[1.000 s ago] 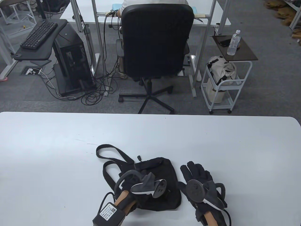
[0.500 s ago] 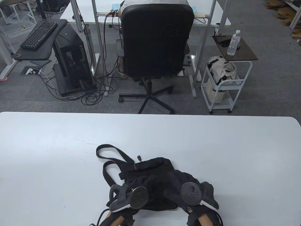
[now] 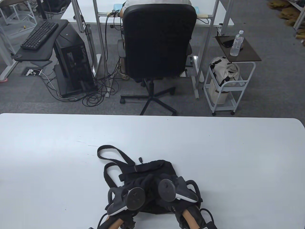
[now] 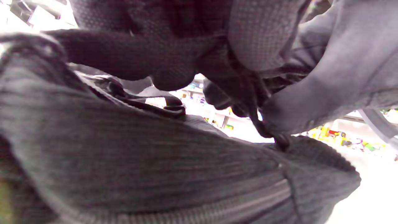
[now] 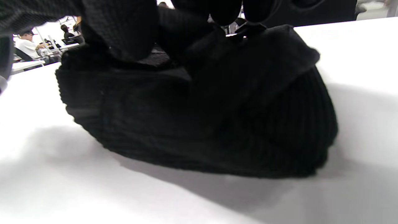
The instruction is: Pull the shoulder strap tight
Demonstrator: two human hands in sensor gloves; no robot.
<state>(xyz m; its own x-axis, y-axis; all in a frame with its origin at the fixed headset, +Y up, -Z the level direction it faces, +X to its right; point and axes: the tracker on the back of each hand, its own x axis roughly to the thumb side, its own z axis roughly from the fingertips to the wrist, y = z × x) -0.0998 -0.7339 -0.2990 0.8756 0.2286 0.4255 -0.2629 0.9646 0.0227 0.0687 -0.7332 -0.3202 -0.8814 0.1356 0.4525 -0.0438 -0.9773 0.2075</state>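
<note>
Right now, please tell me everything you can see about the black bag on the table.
The black bag is small and soft, of ribbed, corduroy-like fabric, slumped flat on the white table near its front edge. A zipper runs along one side. Its shoulder strap loops out on the table to the far left, slack. The left hand and right hand both rest on its near part, fingers curled into the fabric; what exactly each grip holds is hidden.

The table view looks down from above the white counter; both wrist views sit low and very close, sharing the black ribbed fabric bag.
</note>
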